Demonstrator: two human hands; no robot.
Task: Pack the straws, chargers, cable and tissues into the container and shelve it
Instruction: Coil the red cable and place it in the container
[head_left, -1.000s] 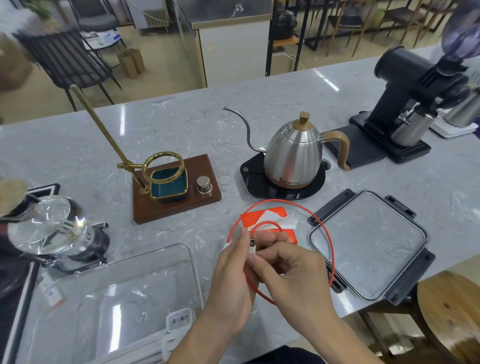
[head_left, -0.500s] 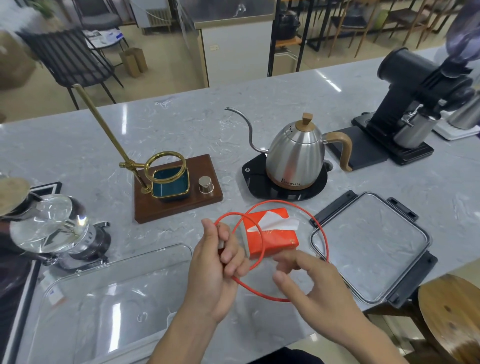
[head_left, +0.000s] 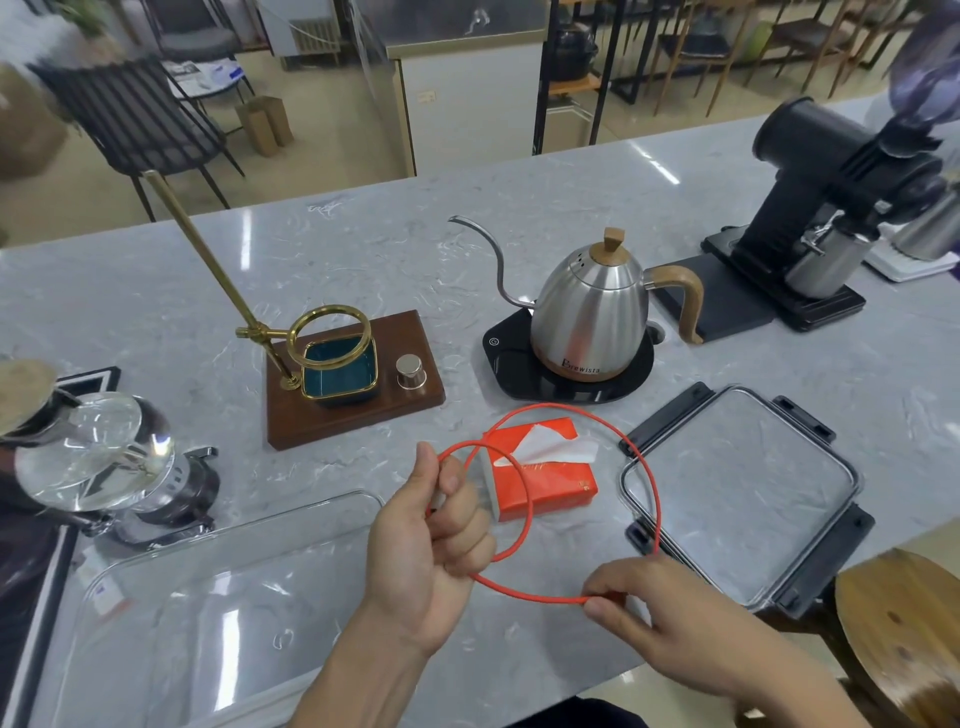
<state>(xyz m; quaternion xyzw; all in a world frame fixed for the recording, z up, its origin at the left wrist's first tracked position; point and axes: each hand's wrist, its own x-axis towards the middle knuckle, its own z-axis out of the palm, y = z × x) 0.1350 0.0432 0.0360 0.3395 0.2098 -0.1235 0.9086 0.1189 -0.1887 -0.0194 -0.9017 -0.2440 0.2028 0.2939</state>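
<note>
Grey marble counter (head_left: 363, 249), café chairs (head_left: 140, 114) behind

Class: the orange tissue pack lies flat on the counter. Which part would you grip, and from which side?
Grip the tissue pack across its two long side faces, coming from above. It lies flat, and a loose tissue sticks out of the top, so avoid pinching there. The cable loops in front of it, so clear that first.

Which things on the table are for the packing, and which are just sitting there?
For packing: red cable, tissue pack, clear container, its lid.

Just sitting there: kettle, coffee grinder, brass stand, glass brewer.
</note>
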